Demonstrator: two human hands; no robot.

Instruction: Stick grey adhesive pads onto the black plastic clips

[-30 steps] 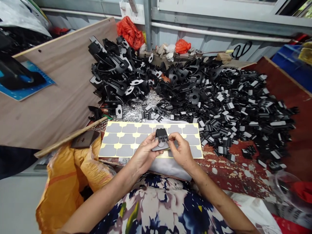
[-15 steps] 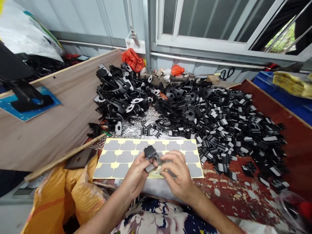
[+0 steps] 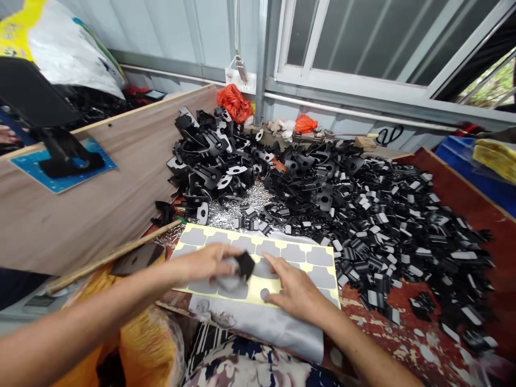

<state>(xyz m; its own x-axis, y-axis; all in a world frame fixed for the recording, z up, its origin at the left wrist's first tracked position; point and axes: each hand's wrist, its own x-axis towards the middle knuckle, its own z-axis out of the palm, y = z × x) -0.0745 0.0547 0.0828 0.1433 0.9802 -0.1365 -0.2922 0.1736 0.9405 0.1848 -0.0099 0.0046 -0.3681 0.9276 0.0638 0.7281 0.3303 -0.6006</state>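
Note:
My left hand [image 3: 209,262] is closed on a small black plastic part with a grey pad on it [image 3: 237,271], held just over the yellow sheet of grey adhesive pads [image 3: 298,253]. My right hand [image 3: 296,290] lies on the sheet with its fingers stretched out, the forefinger pointing toward the part. The sheet rests on a white cloth [image 3: 262,322] at the near edge of the bench.
A big heap of black plastic parts [image 3: 363,209] covers the red worn bench [image 3: 403,333] behind and to the right. Larger black brackets [image 3: 209,156] pile up at the back left over silver screws [image 3: 231,209]. A wooden board [image 3: 100,199] leans at left; scissors [image 3: 389,134] lie by the wall.
My left hand has carried the black part to the left and lower over the sheet. My right hand has let go of it and now rests flat. The view has tilted up.

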